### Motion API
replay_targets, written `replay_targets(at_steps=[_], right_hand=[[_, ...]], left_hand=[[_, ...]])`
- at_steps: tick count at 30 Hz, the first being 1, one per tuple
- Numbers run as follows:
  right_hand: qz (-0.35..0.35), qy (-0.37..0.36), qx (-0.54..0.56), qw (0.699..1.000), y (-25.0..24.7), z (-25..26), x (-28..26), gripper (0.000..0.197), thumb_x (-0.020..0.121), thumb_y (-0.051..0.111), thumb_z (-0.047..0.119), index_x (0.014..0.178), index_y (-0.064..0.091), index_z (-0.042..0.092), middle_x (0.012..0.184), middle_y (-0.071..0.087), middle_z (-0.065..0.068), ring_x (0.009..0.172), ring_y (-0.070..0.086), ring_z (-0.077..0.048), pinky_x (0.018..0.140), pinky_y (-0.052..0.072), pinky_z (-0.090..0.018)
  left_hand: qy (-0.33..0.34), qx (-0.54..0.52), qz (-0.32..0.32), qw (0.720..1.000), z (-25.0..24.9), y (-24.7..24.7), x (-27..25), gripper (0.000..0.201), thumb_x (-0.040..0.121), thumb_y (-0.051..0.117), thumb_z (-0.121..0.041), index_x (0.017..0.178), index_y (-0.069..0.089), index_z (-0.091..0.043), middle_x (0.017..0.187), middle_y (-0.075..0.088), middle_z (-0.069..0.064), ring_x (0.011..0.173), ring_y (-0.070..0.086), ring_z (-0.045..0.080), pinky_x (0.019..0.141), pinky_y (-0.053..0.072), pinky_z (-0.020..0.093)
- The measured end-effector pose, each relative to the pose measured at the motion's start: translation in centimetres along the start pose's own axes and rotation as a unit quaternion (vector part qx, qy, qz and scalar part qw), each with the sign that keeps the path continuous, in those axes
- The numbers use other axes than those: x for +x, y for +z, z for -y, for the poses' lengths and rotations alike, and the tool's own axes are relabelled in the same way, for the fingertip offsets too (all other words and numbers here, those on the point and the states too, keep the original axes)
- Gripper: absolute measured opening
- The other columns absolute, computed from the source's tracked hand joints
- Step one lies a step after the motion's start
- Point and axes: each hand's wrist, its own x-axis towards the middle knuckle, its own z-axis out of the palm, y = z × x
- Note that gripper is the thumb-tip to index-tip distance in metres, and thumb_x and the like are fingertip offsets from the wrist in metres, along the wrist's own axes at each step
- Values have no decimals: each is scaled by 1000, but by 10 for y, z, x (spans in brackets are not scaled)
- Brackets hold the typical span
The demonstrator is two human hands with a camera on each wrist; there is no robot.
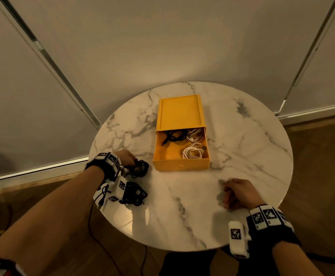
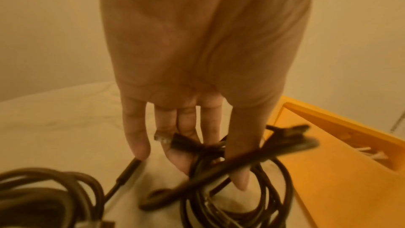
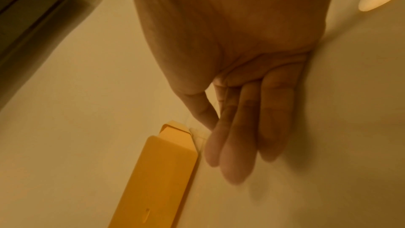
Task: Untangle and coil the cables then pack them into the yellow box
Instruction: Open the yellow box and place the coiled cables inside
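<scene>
The yellow box (image 1: 180, 166) stands open in the middle of the round marble table (image 1: 242, 136). Inside it lie a black cable (image 1: 173, 136) and two white coils (image 1: 194, 152). Left of the box, my left hand (image 1: 127, 159) pinches a coiled black cable (image 1: 140, 168) between thumb and fingers. The left wrist view shows the left hand (image 2: 197, 167) with strands of that black cable (image 2: 252, 188) looped around the thumb, beside the box wall (image 2: 350, 171). A second black cable bundle (image 1: 134, 193) lies nearer me. My right hand (image 1: 233, 193) rests on the table and holds nothing.
The second bundle (image 2: 43, 193) sits close to the table's near-left edge. A thin black wire (image 1: 95, 226) hangs off that edge toward the wooden floor. In the right wrist view the right hand (image 3: 232, 145) is right of the box (image 3: 157, 179). Pale blinds stand behind the table.
</scene>
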Motion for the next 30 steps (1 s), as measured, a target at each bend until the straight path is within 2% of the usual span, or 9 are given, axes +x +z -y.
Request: replay_targets(at_steps=[4, 8, 10, 13, 16, 19, 23, 26, 30], right_hand=[[-2, 0, -2, 1000, 1, 0, 1, 21, 96, 49, 11, 79, 55, 0, 47, 59, -16, 36, 57, -27, 40, 46, -28], [0, 0, -5, 1000, 1, -1, 2, 22, 97, 48, 10, 78, 54, 0, 47, 59, -17, 35, 57, -27, 39, 47, -28], [-2, 0, -1, 1000, 0, -1, 2, 22, 97, 49, 11, 78, 54, 0, 47, 59, -17, 35, 57, -26, 38, 47, -28], [-2, -4, 5, 1000, 1, 0, -1, 21, 96, 51, 11, 80, 55, -1, 46, 59, -16, 34, 56, -26, 38, 47, -28], [-8, -7, 27, 1000, 2, -1, -1, 21, 95, 54, 10, 79, 54, -3, 45, 57, -18, 33, 53, -26, 34, 45, -25], [-6, -9, 31, 999, 1, -2, 1, 21, 95, 54, 11, 79, 55, -2, 46, 58, -18, 36, 55, -27, 38, 47, -28], [3, -15, 19, 1000, 0, -2, 0, 20, 96, 54, 11, 81, 55, -2, 47, 60, -17, 35, 56, -27, 35, 46, -26], [21, -34, -16, 999, 3, 1, -5, 20, 95, 54, 12, 81, 57, -2, 51, 61, -18, 40, 58, -28, 40, 47, -27], [71, -163, -46, 983, 20, 21, -32, 20, 95, 57, 16, 83, 65, 2, 59, 66, -19, 46, 59, -30, 46, 46, -29]], left_hand=[[-8, -27, 14, 1000, 8, -2, 2, 10, 90, 59, -6, 93, 67, -10, 75, 59, 6, 63, 53, 16, 58, 48, 26], [32, 17, 14, 999, 9, 2, 4, 15, 88, 61, -13, 103, 60, -13, 94, 59, 5, 82, 56, 18, 66, 51, 28], [47, 75, -20, 996, 6, 8, 4, 27, 85, 64, -20, 108, 62, -8, 103, 60, 8, 89, 55, 21, 73, 48, 31], [74, 122, -55, 988, 1, 18, 2, 44, 87, 62, -28, 126, 52, -13, 120, 58, 10, 108, 54, 28, 83, 43, 31], [102, 116, -60, 986, 0, 28, 5, 41, 87, 62, -28, 124, 51, -15, 119, 60, 11, 111, 55, 31, 88, 44, 34], [88, 85, -79, 989, 0, 32, 5, 25, 86, 57, -21, 109, 59, -11, 107, 62, 11, 100, 57, 29, 79, 45, 33], [69, 15, -104, 992, -2, 22, 0, 19, 83, 57, -14, 100, 64, -8, 94, 62, 10, 90, 57, 27, 74, 46, 32], [84, -36, -117, 989, -4, 6, -13, 5, 82, 55, -11, 83, 60, -10, 81, 61, 13, 75, 59, 28, 64, 48, 33], [137, -33, -146, 979, -27, -1, -50, 13, 86, 50, -9, 73, 51, -13, 70, 56, 9, 60, 53, 23, 50, 43, 28]])
